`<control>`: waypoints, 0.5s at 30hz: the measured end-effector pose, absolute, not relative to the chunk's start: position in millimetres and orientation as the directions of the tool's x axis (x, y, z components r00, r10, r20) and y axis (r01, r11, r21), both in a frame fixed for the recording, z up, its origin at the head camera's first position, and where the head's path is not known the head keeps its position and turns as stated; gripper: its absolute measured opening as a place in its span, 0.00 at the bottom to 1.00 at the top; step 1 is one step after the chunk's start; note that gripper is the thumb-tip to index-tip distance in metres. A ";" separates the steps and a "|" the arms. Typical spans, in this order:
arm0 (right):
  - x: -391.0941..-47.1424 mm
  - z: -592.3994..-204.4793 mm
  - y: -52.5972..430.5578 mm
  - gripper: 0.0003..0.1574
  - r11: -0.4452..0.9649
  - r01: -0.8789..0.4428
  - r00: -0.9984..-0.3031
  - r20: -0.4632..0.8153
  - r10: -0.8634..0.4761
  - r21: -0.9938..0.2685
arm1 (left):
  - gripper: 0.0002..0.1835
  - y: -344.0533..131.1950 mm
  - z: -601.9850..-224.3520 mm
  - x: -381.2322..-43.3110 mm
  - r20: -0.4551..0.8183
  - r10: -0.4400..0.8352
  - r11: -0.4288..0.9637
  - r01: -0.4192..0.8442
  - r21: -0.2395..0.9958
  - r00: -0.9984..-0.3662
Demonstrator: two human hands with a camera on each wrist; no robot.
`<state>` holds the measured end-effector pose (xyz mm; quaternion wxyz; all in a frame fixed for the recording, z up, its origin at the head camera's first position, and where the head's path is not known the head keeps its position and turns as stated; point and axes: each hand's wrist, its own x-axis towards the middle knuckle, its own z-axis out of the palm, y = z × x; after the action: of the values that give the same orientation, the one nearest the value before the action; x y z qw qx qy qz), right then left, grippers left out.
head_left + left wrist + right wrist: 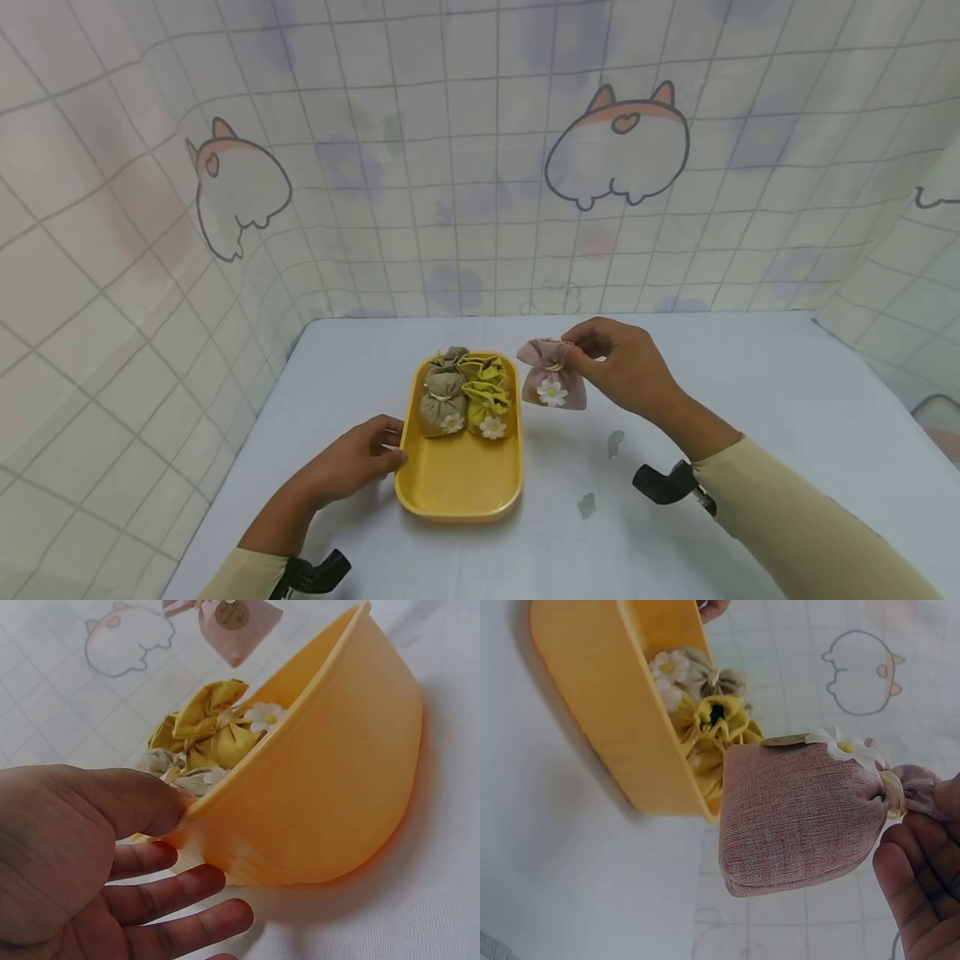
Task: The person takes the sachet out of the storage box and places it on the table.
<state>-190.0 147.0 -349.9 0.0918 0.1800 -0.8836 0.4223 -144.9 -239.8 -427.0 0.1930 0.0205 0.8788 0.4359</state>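
Note:
A pink drawstring pouch (553,385) with a white flower hangs from my right hand (626,367), to the right of the yellow tray (457,483). In the right wrist view the fingers and thumb pinch the pouch's gathered neck (922,787), above the cream tie. My left hand (356,461) holds the tray's left rim, thumb over the edge and other fingers outside, as the left wrist view (67,840) shows. Inside the tray's far half lie grey-beige pouches (444,400) on the left and yellow-green pouches (489,400) on the right, with white flowers on the near ones.
A white cloth covers the table (750,375), with two small greyish patches (615,443) right of the tray. Behind and beside it hangs a checked curtain (465,167) with cartoon animal prints. Black camera mounts (667,483) sit on both wrists.

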 end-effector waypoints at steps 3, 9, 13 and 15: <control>-191.1 -351.4 153.9 0.09 0.591 -0.392 -0.920 0.317 -0.232 -0.705 | 0.21 -240.0 -426.6 -144.9 -0.321 0.209 0.617 -0.130 0.776 -0.924; -192.1 -354.2 168.1 0.10 0.608 -0.387 -0.920 0.332 -0.208 -0.693 | 0.21 -239.8 -426.0 -145.3 -0.325 0.210 0.612 -0.136 0.779 -0.922; -191.7 -354.4 178.3 0.12 0.621 -0.371 -0.926 0.326 -0.191 -0.691 | 0.21 -239.6 -425.9 -145.6 -0.327 0.208 0.607 -0.141 0.782 -0.922; -191.5 -354.6 183.6 0.13 0.630 -0.359 -0.930 0.320 -0.181 -0.688 | 0.21 -239.7 -425.8 -145.5 -0.329 0.208 0.607 -0.142 0.782 -0.921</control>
<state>-191.5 183.6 -354.6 0.1107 0.1509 -0.8961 0.4025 -145.5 -239.7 -425.8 0.1974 0.0188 0.8745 0.4427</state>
